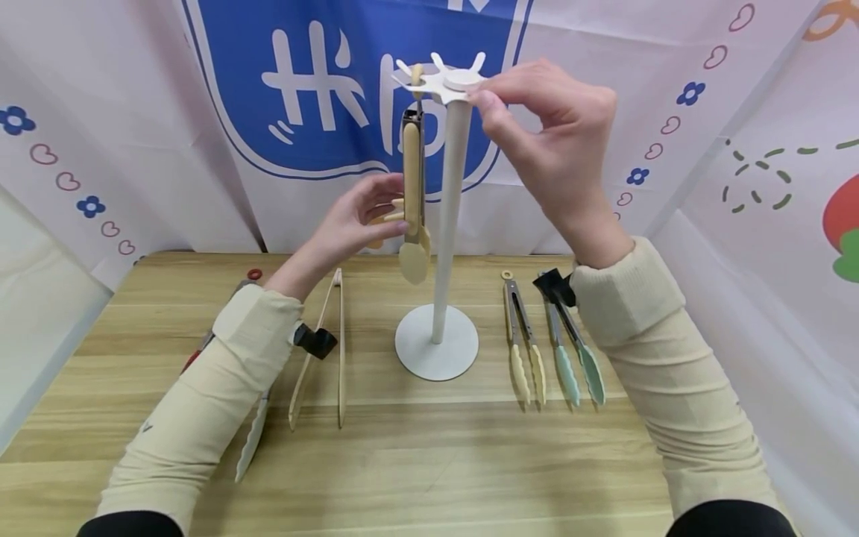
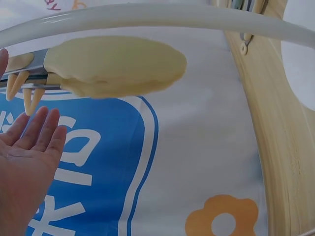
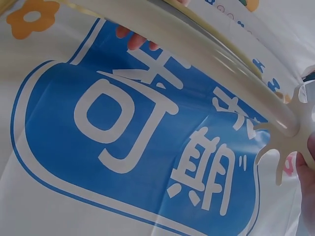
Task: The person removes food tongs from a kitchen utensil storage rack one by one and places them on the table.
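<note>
A white stand (image 1: pixel 454 201) with a round base and a top of radiating hooks stands upright on the table. From a hook on its left side hang cream-headed tongs (image 1: pixel 411 179) with beige handles, heads down. My left hand (image 1: pixel 356 216) is beside these tongs; in the left wrist view its fingers (image 2: pixel 37 135) are extended below the tongs' small prongs (image 2: pixel 32 98), apart from them. The thumb shows only at the edge there. High on the right, my right hand (image 1: pixel 557 127) pinches a hook at the stand's top between thumb and index finger.
Yellow-tipped tongs (image 1: pixel 526 365) and green-tipped tongs (image 1: pixel 590 373) lie right of the base. Wooden tongs (image 1: pixel 341 350) lie on the left, near grey-tipped tongs (image 1: pixel 252 440) partly under the left sleeve. A printed cloth (image 1: pixel 322 216) hangs behind the table (image 1: pixel 429 462).
</note>
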{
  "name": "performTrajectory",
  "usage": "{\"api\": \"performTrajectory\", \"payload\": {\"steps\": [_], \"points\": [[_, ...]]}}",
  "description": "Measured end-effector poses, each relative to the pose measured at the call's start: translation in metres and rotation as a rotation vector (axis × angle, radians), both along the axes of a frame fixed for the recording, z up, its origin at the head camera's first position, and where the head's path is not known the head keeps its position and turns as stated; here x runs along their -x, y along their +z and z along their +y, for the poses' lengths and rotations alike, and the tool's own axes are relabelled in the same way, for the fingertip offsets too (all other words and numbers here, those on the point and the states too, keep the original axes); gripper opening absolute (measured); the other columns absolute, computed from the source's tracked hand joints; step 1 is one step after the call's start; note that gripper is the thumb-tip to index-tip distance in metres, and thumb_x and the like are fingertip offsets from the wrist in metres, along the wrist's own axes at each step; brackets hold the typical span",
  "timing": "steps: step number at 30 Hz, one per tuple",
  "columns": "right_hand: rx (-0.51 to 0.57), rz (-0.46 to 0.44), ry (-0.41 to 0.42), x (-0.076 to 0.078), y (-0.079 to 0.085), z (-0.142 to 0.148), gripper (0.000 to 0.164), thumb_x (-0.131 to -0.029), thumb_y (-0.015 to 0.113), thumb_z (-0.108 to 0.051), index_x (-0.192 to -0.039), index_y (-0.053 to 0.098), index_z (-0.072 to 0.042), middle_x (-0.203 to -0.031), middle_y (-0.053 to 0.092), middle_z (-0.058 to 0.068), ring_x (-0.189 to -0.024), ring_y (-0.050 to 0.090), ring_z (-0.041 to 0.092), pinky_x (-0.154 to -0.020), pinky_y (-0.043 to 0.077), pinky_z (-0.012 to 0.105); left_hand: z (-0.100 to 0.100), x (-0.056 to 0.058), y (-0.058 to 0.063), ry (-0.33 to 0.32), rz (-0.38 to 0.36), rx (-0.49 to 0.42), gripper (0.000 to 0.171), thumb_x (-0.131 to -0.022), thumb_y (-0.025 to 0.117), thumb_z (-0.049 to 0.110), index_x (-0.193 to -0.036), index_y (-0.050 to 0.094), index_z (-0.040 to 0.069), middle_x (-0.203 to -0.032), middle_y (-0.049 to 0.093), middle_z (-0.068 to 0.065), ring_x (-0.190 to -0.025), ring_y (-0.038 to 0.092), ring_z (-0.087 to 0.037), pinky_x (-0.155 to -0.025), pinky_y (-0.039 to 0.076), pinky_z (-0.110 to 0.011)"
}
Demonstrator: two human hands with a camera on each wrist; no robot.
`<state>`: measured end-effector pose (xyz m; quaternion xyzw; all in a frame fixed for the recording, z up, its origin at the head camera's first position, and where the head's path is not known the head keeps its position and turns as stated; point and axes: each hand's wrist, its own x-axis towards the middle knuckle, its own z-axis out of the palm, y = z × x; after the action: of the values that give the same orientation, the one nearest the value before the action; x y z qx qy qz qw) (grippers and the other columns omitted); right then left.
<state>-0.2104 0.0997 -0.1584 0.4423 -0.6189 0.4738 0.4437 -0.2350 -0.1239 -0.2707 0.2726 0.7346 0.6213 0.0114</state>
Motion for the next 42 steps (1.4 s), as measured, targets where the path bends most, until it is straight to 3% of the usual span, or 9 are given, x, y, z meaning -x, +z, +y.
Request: {"api": "performTrajectory", "payload": {"steps": [9, 22, 29, 42], "points": [[0.058, -0.067, 0.146, 0.007, -0.002, -0.001, 0.012, -0.074, 0.056, 0.007, -0.074, 0.064, 0.015, -0.076, 0.067, 0.018, -0.076, 0.063, 0.013, -0.072, 0.054, 0.030, 0.008, -0.003, 0.001, 0.001, -0.013, -0.042, 0.060, -0.079, 0.066, -0.002, -0.132, 0.037, -0.001, -0.124, 0.047, -0.015, -0.115, 0.046, -0.024, -0.100, 0.037, -0.036], [0.086, -0.080, 0.241, 0.010, -0.004, 0.002, 0.011, -0.073, 0.052, 0.011, -0.071, 0.061, 0.017, -0.075, 0.068, 0.010, -0.075, 0.062, 0.017, -0.072, 0.053, 0.029, 0.018, -0.005, 0.000, 0.013, 0.003, -0.090, 0.056, -0.079, 0.065, -0.003, -0.128, 0.039, -0.001, -0.118, 0.050, -0.015, -0.107, 0.050, -0.022, -0.095, 0.042, -0.033], [0.089, -0.090, 0.230, 0.010, -0.005, 0.004, 0.013, -0.075, 0.051, 0.008, -0.072, 0.061, 0.017, -0.075, 0.067, 0.007, -0.072, 0.058, 0.016, -0.060, 0.047, 0.019, 0.022, -0.005, 0.002, 0.027, 0.030, -0.105, 0.048, -0.080, 0.064, -0.004, -0.124, 0.043, -0.002, -0.118, 0.052, -0.018, -0.102, 0.052, -0.021, -0.088, 0.047, -0.030], [0.108, -0.102, 0.215, 0.010, -0.007, 0.003, 0.014, -0.075, 0.051, 0.008, -0.072, 0.061, 0.018, -0.076, 0.068, 0.008, -0.076, 0.061, 0.017, -0.067, 0.051, 0.023, 0.023, -0.006, 0.000, 0.043, 0.122, -0.125, 0.044, -0.079, 0.063, -0.009, -0.119, 0.047, -0.008, -0.107, 0.057, -0.011, -0.096, 0.055, -0.019, -0.082, 0.050, -0.029]]}}
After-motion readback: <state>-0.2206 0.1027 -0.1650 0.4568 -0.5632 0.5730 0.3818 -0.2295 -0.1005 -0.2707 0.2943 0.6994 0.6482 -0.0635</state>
